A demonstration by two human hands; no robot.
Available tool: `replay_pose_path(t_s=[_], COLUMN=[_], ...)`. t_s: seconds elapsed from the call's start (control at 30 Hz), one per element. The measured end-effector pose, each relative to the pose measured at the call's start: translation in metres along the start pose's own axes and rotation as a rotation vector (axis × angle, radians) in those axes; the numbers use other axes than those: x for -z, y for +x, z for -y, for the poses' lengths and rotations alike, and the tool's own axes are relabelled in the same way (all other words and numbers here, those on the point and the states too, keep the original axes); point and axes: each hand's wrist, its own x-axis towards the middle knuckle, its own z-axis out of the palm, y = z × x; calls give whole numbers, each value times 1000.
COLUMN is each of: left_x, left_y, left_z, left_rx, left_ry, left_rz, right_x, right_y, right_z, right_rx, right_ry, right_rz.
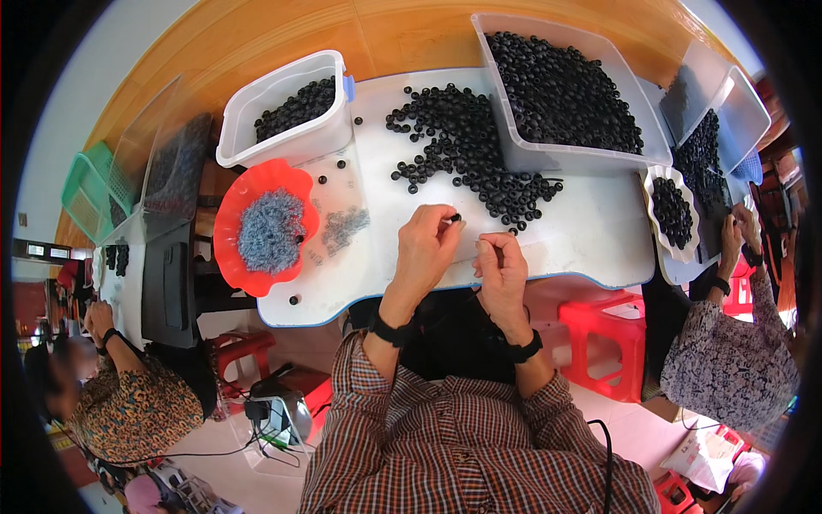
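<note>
Over the near edge of the white table (pixel 385 287), my left hand (pixel 423 250) pinches a small round black part (pixel 455 218) between thumb and fingertips. My right hand (pixel 503 276) is just beside it, thumb and forefinger pressed together; anything between them is too small to make out. Beyond both hands spreads a loose pile of black ring-shaped parts (pixel 462 128). To the left, a red scalloped bowl (pixel 229 206) holds many small grey-blue pieces (pixel 270 231). More of these small pieces (pixel 344 227) lie scattered between the bowl and my left hand.
A white tub (pixel 330 133) with black parts stands at the back left, and a large clear bin (pixel 565 158) full of them at the back right. Red stools (pixel 604 343) stand below the table. Co-workers sit on either side, the right one near a white scalloped bowl (pixel 682 248).
</note>
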Motion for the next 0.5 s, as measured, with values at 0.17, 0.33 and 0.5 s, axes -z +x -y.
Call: replay_pose_path(t_s=[0.17, 0.33, 0.5], left_x=[13, 21, 24], left_y=[-28, -42, -52], left_z=[-6, -16, -11], left_rx=[25, 120, 480], left_ry=[27, -72, -608], left_rz=[56, 86, 58], right_x=[-3, -12, -17], right_y=[-5, -10, -14], right_z=[14, 20, 25], right_rx=[-75, 0, -23], right_ry=[246, 218, 202], right_rz=[-37, 42, 69])
